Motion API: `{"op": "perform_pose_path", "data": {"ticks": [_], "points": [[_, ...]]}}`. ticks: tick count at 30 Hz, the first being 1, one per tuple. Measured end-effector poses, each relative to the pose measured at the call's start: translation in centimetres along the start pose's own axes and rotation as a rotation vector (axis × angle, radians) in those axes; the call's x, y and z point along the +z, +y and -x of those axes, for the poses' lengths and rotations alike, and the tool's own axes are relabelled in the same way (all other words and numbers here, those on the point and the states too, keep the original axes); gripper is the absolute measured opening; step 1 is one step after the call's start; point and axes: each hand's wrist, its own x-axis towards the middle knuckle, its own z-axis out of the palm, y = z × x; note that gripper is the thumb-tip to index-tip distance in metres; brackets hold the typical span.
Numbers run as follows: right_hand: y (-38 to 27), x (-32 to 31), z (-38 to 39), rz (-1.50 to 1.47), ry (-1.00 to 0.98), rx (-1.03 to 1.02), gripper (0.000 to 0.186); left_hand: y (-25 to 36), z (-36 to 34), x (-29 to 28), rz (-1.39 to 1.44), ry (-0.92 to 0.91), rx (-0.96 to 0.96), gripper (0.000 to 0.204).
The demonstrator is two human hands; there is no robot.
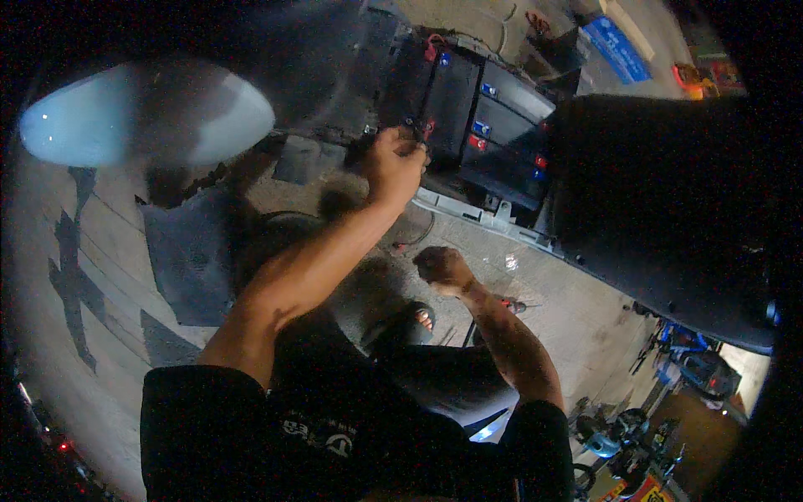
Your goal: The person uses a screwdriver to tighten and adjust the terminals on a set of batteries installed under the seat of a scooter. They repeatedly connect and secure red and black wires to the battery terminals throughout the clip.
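Several black batteries (452, 105) sit side by side in an open frame, with red caps (478, 143) and blue caps (481, 128) at their terminals. My left hand (393, 167) reaches to the near end of the leftmost ones. Its fingers are closed beside a red terminal piece (429, 129), and whatever they pinch is too dark to make out. Lower and to the right, my right hand (443, 269) hangs above the floor, apart from the batteries. Its fingers are curled into a fist, and their inner side is hidden.
A pale metal rail (468, 211) runs along the batteries' near side. A large dark panel (661, 201) blocks the right. On the floor lie a red-and-black tool (512, 306) near my sandalled foot (421, 321), and several power tools (707, 372) at lower right. A blue box (617, 50) lies beyond.
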Motion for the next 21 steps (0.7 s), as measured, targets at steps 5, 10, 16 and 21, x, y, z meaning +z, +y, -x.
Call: {"op": "perform_pose_path", "data": {"ticks": [5, 10, 16, 21], "points": [[-12.1, -16.3, -5.3, -0.277, 0.582, 0.281, 0.018, -2.1, -1.3, -0.5, -0.108, 0.006, 0.108, 0.031], [-10.7, -19.2, -10.7, -0.04, 0.633, 0.185, 0.02, -1.9, -1.8, -0.4, 0.121, -0.082, -0.033, 0.031], [-7.9, -18.5, -13.7, 0.286, 0.502, 0.136, 0.021, -3.1, -2.5, -1.2, -0.153, -0.004, 0.148, 0.036], [-10.2, -19.1, -13.9, 0.197, 0.545, 0.231, 0.02, -1.2, -1.8, -1.1, -0.123, -0.066, 0.045, 0.035]]}}
